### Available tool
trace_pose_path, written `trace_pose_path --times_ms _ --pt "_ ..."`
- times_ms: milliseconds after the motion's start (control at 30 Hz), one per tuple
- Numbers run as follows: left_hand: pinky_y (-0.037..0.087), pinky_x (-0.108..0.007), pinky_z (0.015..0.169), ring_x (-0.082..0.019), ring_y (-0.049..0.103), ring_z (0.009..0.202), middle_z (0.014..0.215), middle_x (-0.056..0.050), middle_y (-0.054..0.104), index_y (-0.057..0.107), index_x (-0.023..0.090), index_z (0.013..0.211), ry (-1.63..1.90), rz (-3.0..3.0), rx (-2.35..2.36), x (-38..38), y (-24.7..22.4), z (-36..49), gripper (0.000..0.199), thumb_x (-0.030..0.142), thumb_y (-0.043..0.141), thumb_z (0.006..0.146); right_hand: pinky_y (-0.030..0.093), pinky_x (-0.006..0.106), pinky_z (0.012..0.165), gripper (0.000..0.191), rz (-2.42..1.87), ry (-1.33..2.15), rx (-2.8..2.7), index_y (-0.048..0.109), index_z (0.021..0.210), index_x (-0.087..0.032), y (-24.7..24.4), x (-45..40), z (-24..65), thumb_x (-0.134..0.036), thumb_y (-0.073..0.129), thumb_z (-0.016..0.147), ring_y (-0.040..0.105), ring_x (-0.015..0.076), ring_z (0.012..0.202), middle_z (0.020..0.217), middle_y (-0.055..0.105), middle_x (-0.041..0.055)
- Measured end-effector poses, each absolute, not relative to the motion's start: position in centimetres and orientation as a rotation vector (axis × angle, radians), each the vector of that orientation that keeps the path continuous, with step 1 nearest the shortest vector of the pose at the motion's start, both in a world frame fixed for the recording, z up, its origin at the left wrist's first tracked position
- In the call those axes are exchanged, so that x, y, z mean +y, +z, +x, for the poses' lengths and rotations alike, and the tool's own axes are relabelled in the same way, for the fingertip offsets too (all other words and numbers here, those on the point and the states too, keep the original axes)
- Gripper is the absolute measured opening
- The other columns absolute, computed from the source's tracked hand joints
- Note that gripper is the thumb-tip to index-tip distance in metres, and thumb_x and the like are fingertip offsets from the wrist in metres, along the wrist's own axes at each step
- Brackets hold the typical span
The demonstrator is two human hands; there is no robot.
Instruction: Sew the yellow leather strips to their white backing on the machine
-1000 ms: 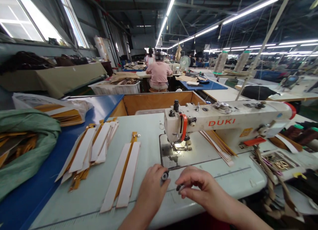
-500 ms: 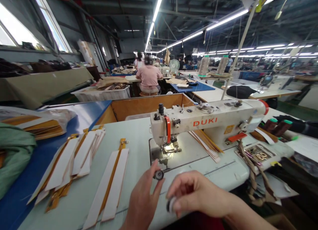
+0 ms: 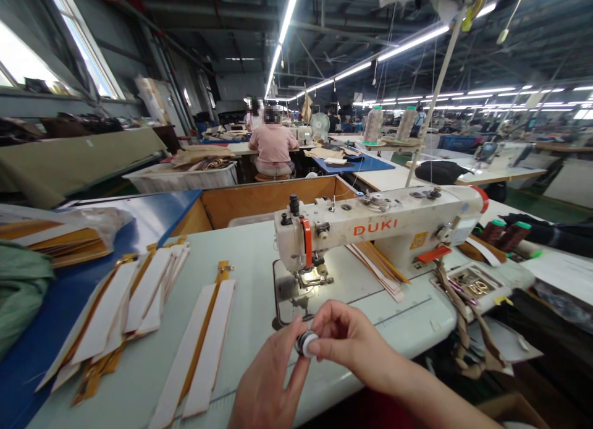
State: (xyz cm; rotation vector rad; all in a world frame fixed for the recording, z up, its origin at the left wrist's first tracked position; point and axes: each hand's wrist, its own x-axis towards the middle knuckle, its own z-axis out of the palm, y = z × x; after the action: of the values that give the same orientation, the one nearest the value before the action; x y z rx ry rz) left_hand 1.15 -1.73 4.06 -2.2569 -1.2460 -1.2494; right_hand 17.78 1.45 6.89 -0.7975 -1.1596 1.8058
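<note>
My left hand (image 3: 266, 373) holds a small dark metal bobbin case (image 3: 300, 344) between thumb and fingers. My right hand (image 3: 345, 336) pinches a bobbin wound with white thread (image 3: 309, 344) and presses it against the mouth of the case. Both hands are above the pale green table of a DUKI sewing machine (image 3: 375, 228), just in front of its needle plate (image 3: 301, 299). Pairs of white strips with yellow zippers (image 3: 197, 342) lie to the left of my left hand.
A stack of tan strips (image 3: 375, 268) lies behind the machine head, and a tray of metal hardware (image 3: 472, 287) sits at the table's right. A blue table (image 3: 92, 262) holds more strips and green cloth. A co-worker (image 3: 273, 148) sits sewing farther ahead.
The white-thread bobbin has moved up from low in my right hand to meet the case in my left hand. The view has drifted slightly left.
</note>
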Motion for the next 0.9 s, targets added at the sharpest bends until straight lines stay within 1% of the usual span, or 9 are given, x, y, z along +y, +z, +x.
trace_pose_path --times_ms 100,267,400,500,633,733,800,867,900 --pt "0.056 -0.025 0.082 -0.018 0.072 0.087 0.100 -0.008 0.073 0.038 0.018 0.140 -1.241 -2.249 -1.219 -1.8 4.2 1.3 0.048 0.021 0.049 0.094 0.039 0.019 0.061 0.042 -0.819 1.762 -1.199 0.057 0.077 -0.016 7.1 1.6 17.9 -0.035 0.089 0.057 0.053 0.0059 0.063 0.070 0.060 -0.0055" --pt "0.055 -0.026 0.084 -0.018 0.070 0.090 0.101 -0.008 0.072 0.038 0.019 0.140 -1.281 -2.295 -1.216 -1.9 4.7 1.7 0.051 0.017 0.053 0.091 0.046 0.024 0.075 0.039 -0.723 1.901 -1.186 0.062 0.086 -0.015 7.1 1.9 17.9 -0.037 0.086 0.063 0.061 0.0100 0.075 0.083 0.067 -0.0005" --pt "0.055 -0.033 0.089 -0.021 0.068 0.100 0.106 -0.006 0.071 0.047 0.025 0.133 -1.425 -2.290 -1.353 -1.8 4.3 1.6 0.048 0.019 0.059 0.087 0.048 0.027 0.075 0.036 -0.710 1.839 -1.208 0.064 0.087 -0.017 6.4 2.0 17.7 -0.039 0.084 0.067 0.063 0.0119 0.074 0.081 0.068 0.0000" --pt "0.053 -0.040 0.095 -0.024 0.061 0.115 0.126 -0.007 0.063 0.049 0.028 0.132 -1.698 -2.252 -1.744 -2.0 3.5 1.5 0.047 0.028 0.061 0.086 0.049 0.027 0.073 0.030 -0.810 1.574 -1.334 0.066 0.090 -0.018 6.1 1.8 17.9 -0.040 0.078 0.074 0.062 0.0133 0.075 0.082 0.068 0.0010" --pt "0.051 -0.041 0.096 -0.027 0.056 0.123 0.138 -0.011 0.054 0.047 0.026 0.134 -2.427 -2.280 -2.206 -2.8 3.1 2.0 0.053 0.045 0.058 0.086 0.048 0.029 0.080 0.013 -0.904 1.027 -1.647 0.069 0.095 -0.021 6.9 1.2 18.3 -0.029 0.067 0.085 0.063 0.0159 0.084 0.090 0.070 0.0031" --pt "0.053 -0.041 0.088 -0.028 0.064 0.109 0.122 -0.013 0.065 0.055 0.024 0.127 -2.801 -2.415 -2.332 -3.3 3.9 2.9 0.062 0.057 0.066 0.076 0.048 0.029 0.082 0.014 -0.833 0.812 -1.830 0.067 0.102 -0.022 7.8 0.7 18.6 -0.020 0.057 0.091 0.062 0.0168 0.090 0.095 0.068 0.0046" --pt "0.055 -0.035 0.073 -0.022 0.069 0.080 0.090 -0.008 0.071 0.064 0.021 0.114 -2.774 -2.532 -2.467 -3.4 4.7 3.2 0.057 0.059 0.070 0.072 0.049 0.028 0.081 0.016 -0.816 0.742 -1.882 0.065 0.104 -0.021 8.2 0.7 18.8 -0.018 0.054 0.092 0.061 0.0166 0.092 0.096 0.066 0.0055" --pt "0.050 -0.027 0.057 -0.014 0.058 0.053 0.060 0.000 0.062 0.069 0.018 0.096 -2.582 -2.572 -2.643 -3.3 5.6 3.1 0.046 0.059 0.068 0.073 0.049 0.027 0.081 0.017 -0.838 0.733 -1.901 0.064 0.106 -0.020 8.3 0.8 19.1 -0.017 0.053 0.092 0.060 0.0158 0.092 0.097 0.064 0.0057" --pt "0.046 -0.024 0.051 -0.011 0.051 0.046 0.052 0.003 0.055 0.069 0.018 0.089 -2.488 -2.535 -2.709 -3.3 6.0 2.9 0.044 0.059 0.066 0.075 0.049 0.027 0.081 0.018 -0.859 0.748 -1.910 0.063 0.106 -0.020 8.2 0.9 19.3 -0.016 0.053 0.093 0.060 0.0154 0.091 0.098 0.063 0.0056"
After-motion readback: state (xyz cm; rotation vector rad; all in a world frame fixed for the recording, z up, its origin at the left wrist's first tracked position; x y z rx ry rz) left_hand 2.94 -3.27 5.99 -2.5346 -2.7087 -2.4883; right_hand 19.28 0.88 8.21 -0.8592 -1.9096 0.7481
